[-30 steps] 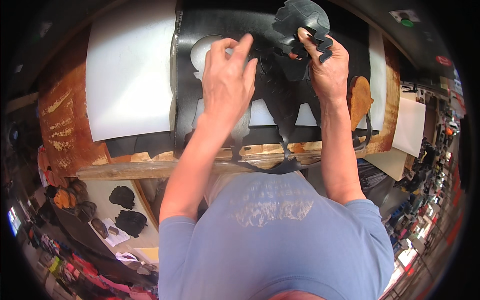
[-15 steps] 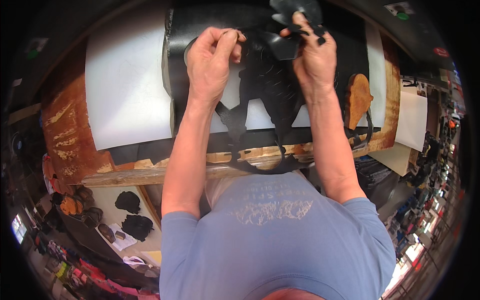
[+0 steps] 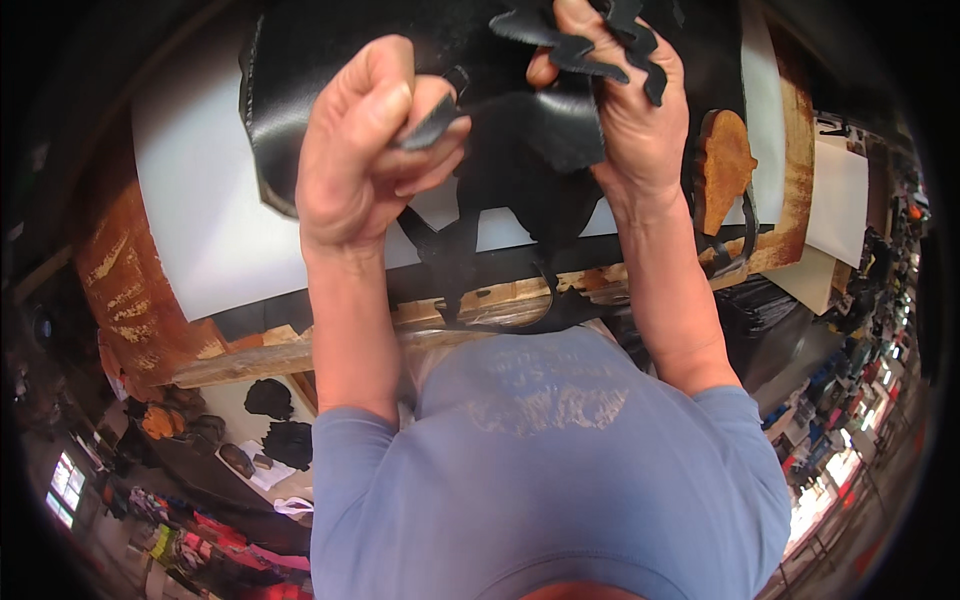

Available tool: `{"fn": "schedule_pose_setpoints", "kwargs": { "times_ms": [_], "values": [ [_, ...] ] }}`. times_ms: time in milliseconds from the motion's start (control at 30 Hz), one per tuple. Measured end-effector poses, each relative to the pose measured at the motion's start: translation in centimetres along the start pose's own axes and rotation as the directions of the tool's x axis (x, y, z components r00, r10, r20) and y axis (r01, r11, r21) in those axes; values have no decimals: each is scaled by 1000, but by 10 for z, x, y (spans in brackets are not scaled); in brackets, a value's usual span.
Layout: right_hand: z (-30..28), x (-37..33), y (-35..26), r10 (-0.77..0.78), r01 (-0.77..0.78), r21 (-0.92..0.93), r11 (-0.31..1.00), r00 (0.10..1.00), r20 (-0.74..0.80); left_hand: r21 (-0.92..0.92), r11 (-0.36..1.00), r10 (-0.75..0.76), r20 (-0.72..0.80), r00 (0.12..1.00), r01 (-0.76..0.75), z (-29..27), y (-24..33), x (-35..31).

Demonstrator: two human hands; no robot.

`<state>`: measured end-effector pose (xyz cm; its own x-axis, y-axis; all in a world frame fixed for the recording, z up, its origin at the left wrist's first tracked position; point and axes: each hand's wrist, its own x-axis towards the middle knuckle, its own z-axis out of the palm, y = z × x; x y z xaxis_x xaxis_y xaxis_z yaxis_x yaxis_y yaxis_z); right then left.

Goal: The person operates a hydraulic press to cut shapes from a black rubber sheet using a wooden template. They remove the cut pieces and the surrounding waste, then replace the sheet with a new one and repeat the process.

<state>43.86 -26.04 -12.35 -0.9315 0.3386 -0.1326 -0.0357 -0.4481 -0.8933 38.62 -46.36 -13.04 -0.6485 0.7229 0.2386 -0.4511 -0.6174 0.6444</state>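
Observation:
My left hand is raised over the left part of the work surface, its fingers closed on a small cut black leather piece. Farther right, my right hand grips several cut black leather pieces, some with wavy outlines; a broader glossy piece hangs below its fingers. Beneath both hands spreads a black leather sheet. Black leather offcuts with cut-out gaps trail from it over the near edge.
A white board lies under the leather on a worn brown tabletop. A rough wooden beam runs along the near edge. At right rests an orange-brown shaped piece. Below left, a lower table bears dark pieces.
My left hand has come nearer and to the left, now showing a leather piece in its fingers. The sheet's left edge has shifted left. My right hand still holds its pieces.

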Motion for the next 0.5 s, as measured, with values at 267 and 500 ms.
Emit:
{"fn": "schedule_pose_setpoints", "kwargs": {
  "times_ms": [267, 500],
  "values": [
    [-24, -8, 11, -40, 38, 40, 998, 999, 33, 537, 833, 298, -635, 713, 131, 14, -25, -37],
    [-32, -10, 18, 67, -64, -24, 998, 981, 180, 60, 949, -112, -854, 508, 310, 15, -30, -32]
  ]
}}
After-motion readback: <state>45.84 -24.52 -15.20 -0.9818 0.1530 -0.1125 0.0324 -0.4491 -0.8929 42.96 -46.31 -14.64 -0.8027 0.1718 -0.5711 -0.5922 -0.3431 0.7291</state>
